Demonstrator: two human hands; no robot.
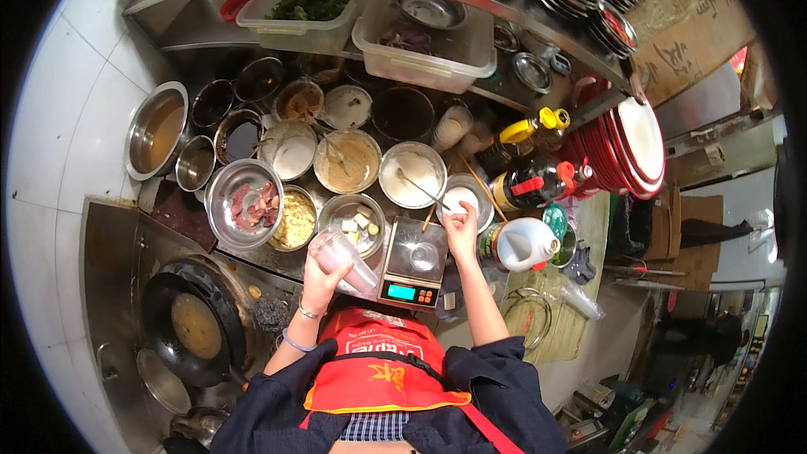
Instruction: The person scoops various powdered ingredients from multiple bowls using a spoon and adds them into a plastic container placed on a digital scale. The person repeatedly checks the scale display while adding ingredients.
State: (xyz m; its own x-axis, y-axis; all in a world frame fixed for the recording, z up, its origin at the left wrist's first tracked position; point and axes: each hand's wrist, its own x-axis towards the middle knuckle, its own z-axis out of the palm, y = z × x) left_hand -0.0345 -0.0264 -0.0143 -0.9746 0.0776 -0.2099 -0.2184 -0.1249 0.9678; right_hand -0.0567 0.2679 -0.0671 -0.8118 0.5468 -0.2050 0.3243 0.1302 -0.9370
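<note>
My left hand (325,271) grips a tilted stack of clear plastic cups (350,258) near the counter's front edge. Over a metal bowl of white powder (485,205), my right hand (461,227) has its fingertips close together; whether they pinch anything is too small to tell. The handle of a metal spoon (419,184) ends beside my right thumb, its other end resting in a larger bowl of white powder (400,164). Between my hands stands a digital kitchen scale (413,277) with a lit display. One small clear cup (422,257) sits on its metal pan.
Metal bowls of sliced meat (252,205), chopped garlic (295,217) and pale blocks (359,224) stand left. A white jug (526,243) and sauce bottles (529,183) crowd the right, before stacked red-rimmed plates (637,145). A wok (195,328) holds liquid at lower left.
</note>
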